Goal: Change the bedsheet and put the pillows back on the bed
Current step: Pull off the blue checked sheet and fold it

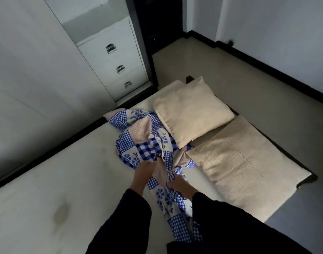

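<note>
A blue, white and pink patchwork bedsheet (138,136) lies bunched up on the bare cream mattress (56,180). My left hand (143,174) grips a fold of it near the middle of the bed. My right hand (181,186) grips the same bundle just to the right, and cloth trails down between my dark sleeves. Two beige pillows lie on the mattress beyond the sheet: one (191,110) further back, overlapping the sheet's edge, and one (237,167) nearer on the right.
A white wardrobe with a drawer unit (116,57) stands along the left of the bed. Beige floor (248,79) stretches behind the pillows to a white wall with a dark skirting. A brownish stain (60,213) marks the mattress at the lower left.
</note>
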